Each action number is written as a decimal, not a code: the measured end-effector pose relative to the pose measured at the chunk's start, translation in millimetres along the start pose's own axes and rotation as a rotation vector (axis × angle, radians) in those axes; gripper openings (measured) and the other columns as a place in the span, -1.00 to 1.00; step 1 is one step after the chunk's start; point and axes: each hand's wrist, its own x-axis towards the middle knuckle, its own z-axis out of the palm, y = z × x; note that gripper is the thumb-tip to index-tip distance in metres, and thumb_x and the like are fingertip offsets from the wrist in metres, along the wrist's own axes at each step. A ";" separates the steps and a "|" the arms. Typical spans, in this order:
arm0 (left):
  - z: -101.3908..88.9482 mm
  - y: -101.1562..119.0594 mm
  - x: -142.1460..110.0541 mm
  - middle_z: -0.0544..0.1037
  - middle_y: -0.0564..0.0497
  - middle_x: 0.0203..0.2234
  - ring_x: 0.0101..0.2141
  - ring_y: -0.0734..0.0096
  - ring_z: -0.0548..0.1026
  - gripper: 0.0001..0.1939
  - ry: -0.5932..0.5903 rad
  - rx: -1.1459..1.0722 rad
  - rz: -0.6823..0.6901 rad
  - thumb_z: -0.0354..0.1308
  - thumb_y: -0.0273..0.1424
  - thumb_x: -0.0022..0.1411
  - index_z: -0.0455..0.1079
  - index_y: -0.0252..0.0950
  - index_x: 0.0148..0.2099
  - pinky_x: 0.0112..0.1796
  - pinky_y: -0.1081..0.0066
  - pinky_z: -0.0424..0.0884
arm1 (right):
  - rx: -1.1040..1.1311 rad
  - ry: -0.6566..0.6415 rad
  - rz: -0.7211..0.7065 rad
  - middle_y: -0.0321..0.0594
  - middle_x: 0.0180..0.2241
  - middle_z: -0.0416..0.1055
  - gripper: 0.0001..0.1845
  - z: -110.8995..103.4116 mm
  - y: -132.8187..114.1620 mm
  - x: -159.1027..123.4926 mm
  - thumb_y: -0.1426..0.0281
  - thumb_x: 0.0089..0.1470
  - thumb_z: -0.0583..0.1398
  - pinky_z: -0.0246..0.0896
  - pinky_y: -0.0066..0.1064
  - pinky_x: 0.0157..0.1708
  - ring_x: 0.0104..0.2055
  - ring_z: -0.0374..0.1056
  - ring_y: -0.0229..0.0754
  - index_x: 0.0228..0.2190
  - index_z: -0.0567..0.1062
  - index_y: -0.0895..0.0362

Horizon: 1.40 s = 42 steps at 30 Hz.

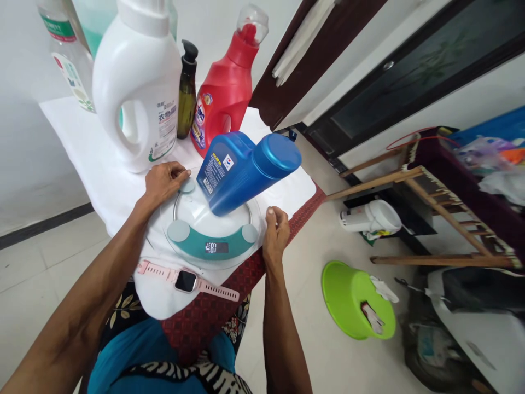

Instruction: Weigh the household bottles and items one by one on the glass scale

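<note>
- White jug (137, 71) stands at the far left of the desk (98, 158).
- My left hand (164, 183), empty, narrow, fingers bent, is at the scale's far-left edge.
- Pink watch (186, 280) lies on the near side.
- Glass scale (200, 250) carries the blue bottle (241, 175), its cap end pointing right.
- My right hand (275, 232), empty, half-curled with a small gap at the thumb, is by the scale's right edge.

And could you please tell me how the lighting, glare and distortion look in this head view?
Head view: bright, fairly soft light, with a pale sheen on the blue bottle; faint leaf-like reflections in the dark door pane; wide-angle tilt and stretching towards the edges; small, smeared digits on the scale's display.
</note>
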 end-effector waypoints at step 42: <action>-0.5 -3.5 1.3 0.79 -0.13 -0.12 -0.12 0.10 0.67 -0.60 -0.012 -0.013 0.029 0.22 -0.11 0.40 0.75 -0.25 0.00 -0.10 0.26 0.41 | 0.186 -0.489 0.006 -0.15 -0.21 0.73 -0.32 69.4 -83.7 -3.3 -0.05 -0.18 0.62 0.64 0.02 -0.04 -0.15 0.63 0.07 -0.14 0.64 0.06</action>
